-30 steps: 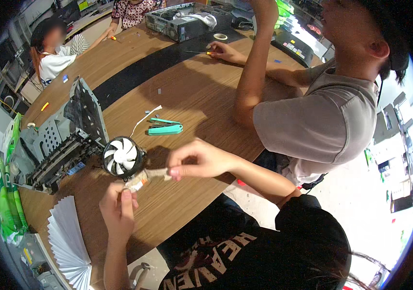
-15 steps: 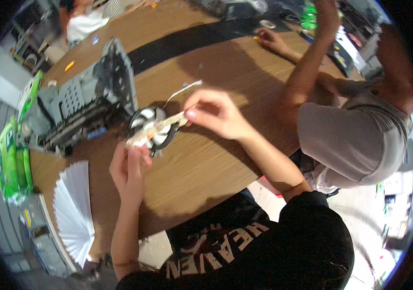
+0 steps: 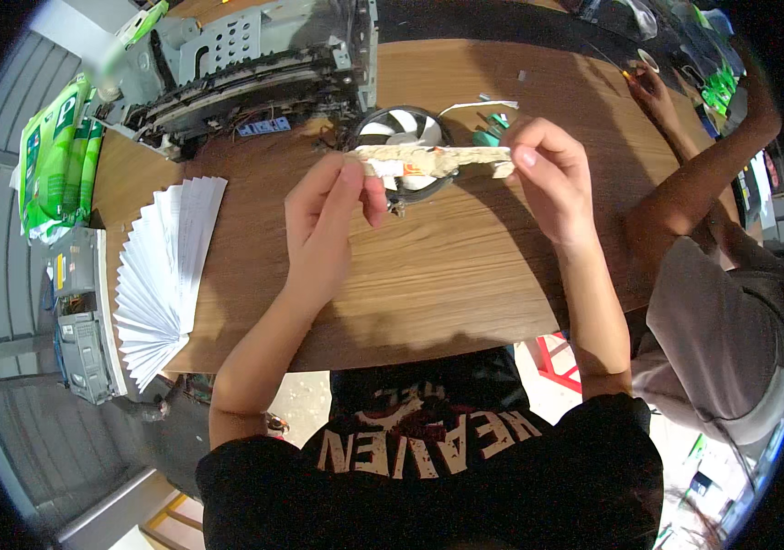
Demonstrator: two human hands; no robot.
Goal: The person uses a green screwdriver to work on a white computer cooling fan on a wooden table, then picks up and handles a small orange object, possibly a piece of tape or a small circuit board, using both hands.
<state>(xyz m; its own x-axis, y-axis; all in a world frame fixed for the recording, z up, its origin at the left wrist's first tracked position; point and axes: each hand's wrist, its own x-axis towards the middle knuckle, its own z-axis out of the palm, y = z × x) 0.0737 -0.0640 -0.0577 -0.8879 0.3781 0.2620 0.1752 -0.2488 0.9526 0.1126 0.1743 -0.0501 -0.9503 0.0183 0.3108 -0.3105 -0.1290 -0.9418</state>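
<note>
A ragged cream-coloured strip (image 3: pixel 447 161) with a white and an orange patch is held level above the table. My left hand (image 3: pixel 326 215) pinches its left end between thumb and fingers. Its right end sits in the fingertips of my right hand (image 3: pixel 552 179). What the strip is made of, I cannot tell. Right behind it lies a round black fan (image 3: pixel 398 126) with white blades, partly hidden by the strip. A thin white piece (image 3: pixel 483 105) and a teal object (image 3: pixel 491 131) lie just beyond my right hand.
The metal frame of an opened machine (image 3: pixel 254 78) stands at the back left. A pleated paper fan (image 3: pixel 167 275) lies on the wooden table's left side, with green packs (image 3: pixel 57 160) and a grey device (image 3: pixel 85 321) beside it. On the right, a co-worker's arm (image 3: pixel 703 183) rests on the table.
The view has turned and shifted, so the table things appear elsewhere in the picture. The strip, slanted before, now lies level between my hands. Both hands still hold it.
</note>
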